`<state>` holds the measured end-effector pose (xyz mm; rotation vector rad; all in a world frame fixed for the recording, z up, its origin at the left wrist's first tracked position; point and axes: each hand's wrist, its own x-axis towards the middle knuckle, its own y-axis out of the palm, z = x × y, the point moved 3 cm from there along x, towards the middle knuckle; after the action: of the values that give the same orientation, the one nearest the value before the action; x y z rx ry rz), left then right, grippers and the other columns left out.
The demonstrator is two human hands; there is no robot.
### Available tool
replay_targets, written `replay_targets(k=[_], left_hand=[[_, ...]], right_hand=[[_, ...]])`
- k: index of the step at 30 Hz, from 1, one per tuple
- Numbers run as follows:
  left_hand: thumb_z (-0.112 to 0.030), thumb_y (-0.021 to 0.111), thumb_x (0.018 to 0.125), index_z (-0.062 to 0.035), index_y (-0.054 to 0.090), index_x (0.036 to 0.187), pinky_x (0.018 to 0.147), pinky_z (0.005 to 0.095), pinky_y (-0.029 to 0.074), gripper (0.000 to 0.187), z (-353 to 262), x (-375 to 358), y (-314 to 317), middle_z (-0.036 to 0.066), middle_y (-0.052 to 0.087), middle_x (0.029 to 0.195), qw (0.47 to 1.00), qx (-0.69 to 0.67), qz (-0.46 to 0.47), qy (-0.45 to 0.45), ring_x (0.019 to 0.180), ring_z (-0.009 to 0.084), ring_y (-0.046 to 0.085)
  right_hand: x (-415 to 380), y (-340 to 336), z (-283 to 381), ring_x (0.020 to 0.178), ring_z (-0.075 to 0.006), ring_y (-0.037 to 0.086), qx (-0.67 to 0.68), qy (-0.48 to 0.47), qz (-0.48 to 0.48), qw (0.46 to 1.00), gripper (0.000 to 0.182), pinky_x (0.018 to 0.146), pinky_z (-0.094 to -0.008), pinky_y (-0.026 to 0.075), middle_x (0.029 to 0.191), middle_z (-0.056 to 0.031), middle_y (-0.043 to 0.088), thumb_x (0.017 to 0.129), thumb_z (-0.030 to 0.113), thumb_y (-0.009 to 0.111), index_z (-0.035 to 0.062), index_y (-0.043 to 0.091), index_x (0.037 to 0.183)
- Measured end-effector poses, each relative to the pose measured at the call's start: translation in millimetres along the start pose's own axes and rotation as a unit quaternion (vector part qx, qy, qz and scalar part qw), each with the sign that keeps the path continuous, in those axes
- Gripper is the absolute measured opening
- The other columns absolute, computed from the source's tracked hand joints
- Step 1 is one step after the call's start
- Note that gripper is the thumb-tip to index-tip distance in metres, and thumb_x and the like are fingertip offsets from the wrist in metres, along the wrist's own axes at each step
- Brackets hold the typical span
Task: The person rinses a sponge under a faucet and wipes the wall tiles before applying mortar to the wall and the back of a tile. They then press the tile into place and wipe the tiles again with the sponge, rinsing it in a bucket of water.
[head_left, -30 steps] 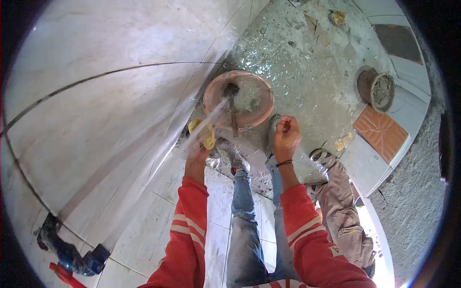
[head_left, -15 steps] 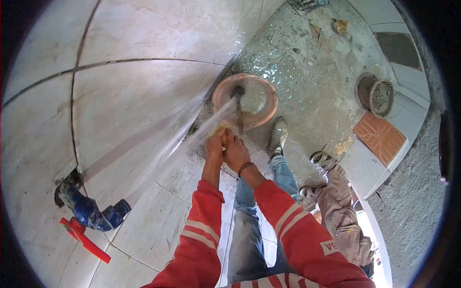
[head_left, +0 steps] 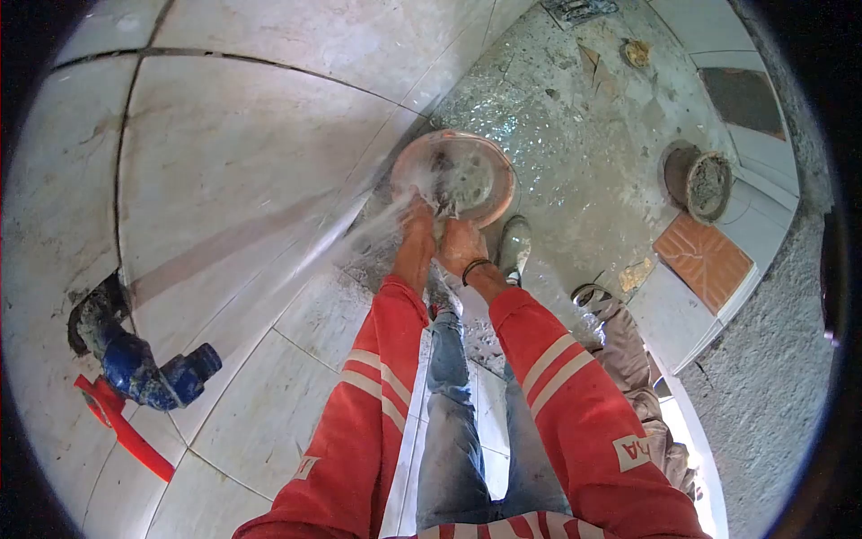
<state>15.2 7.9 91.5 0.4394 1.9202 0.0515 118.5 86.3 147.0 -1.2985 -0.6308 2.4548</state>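
At round reddish basin [head_left: 508,182] | left fingers [head_left: 417,208], right fingers [head_left: 458,234] | gritty floor [head_left: 584,198]

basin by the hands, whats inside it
The basin holds cloudy water and, towards its left, a dark thing too blurred to identify. Spray, the left hand and right hand cover its near-left part; what lies there cannot be seen.

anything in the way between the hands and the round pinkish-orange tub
Nothing solid that shows: the left hand and right hand appear right at the near rim of the round pinkish-orange tub. Only a whitish water jet from the blue valve with a red lever sprays across at the left hand.
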Motion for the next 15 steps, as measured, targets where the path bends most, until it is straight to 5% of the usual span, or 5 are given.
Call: replay_targets(k=[8, 10, 12, 13, 15], left_hand=[[-0.035, 0.068, 0.104, -0.0092, 0.065, 0.124, 0.075, 0.0341, 0.058, 0.033, -6, 6, -8, 0.004, 0.071, 0.106, 1.000, 0.008, 0.001, -0.016, 0.092, 0.0185, 0.069], [-0.039, 0.067, 0.105, -0.0121, 0.064, 0.125, 0.075, 0.0354, 0.058, 0.034, -10, 13, -28, 0.003, 0.071, 0.106, 1.000, 0.022, -0.002, 0.014, 0.092, 0.0193, 0.069], [-0.039, 0.064, 0.105, -0.0125, 0.065, 0.128, 0.078, 0.0372, 0.058, 0.035, -17, 20, -37, 0.002, 0.072, 0.110, 0.994, 0.047, 0.097, 0.031, 0.095, 0.0201, 0.069], [-0.039, 0.064, 0.105, -0.0125, 0.065, 0.128, 0.078, 0.0372, 0.058, 0.035, -14, 26, -38, 0.002, 0.072, 0.110, 0.994, 0.047, 0.098, 0.032, 0.095, 0.0201, 0.069], [-0.041, 0.061, 0.106, -0.0125, 0.065, 0.131, 0.081, 0.0391, 0.059, 0.038, -17, 34, -35, 0.004, 0.073, 0.117, 0.999, -0.004, 0.029, 0.042, 0.101, 0.0231, 0.070]], right_hand=[[28, 48, -24, 0.109, -0.0406, 0.071, 0.226, -0.028, -0.104, 0.968, 0.051, 0.092, -0.0503, 0.056, 0.111, -0.0241, 0.073, 0.086, 0.037, 0.079, 0.0005, 0.066, 0.119], [48, 54, -28, 0.106, -0.0360, 0.072, 0.548, 0.053, -0.016, 0.834, 0.047, 0.093, -0.0450, 0.055, 0.111, -0.0202, 0.072, 0.084, 0.028, 0.081, 0.0061, 0.064, 0.122], [53, 43, -29, 0.108, -0.0357, 0.071, 0.431, 0.011, -0.129, 0.893, 0.045, 0.094, -0.0438, 0.055, 0.110, -0.0180, 0.072, 0.083, 0.022, 0.082, 0.0086, 0.063, 0.122], [52, 36, -26, 0.109, -0.0355, 0.069, 0.301, -0.032, -0.238, 0.923, 0.046, 0.094, -0.0425, 0.054, 0.110, -0.0157, 0.073, 0.081, 0.016, 0.083, 0.0110, 0.063, 0.122], [43, 11, -4, 0.110, -0.0370, 0.067, 0.337, -0.021, -0.271, 0.901, 0.044, 0.096, -0.0462, 0.052, 0.112, -0.0133, 0.071, 0.080, 0.013, 0.077, 0.0094, 0.062, 0.120]])
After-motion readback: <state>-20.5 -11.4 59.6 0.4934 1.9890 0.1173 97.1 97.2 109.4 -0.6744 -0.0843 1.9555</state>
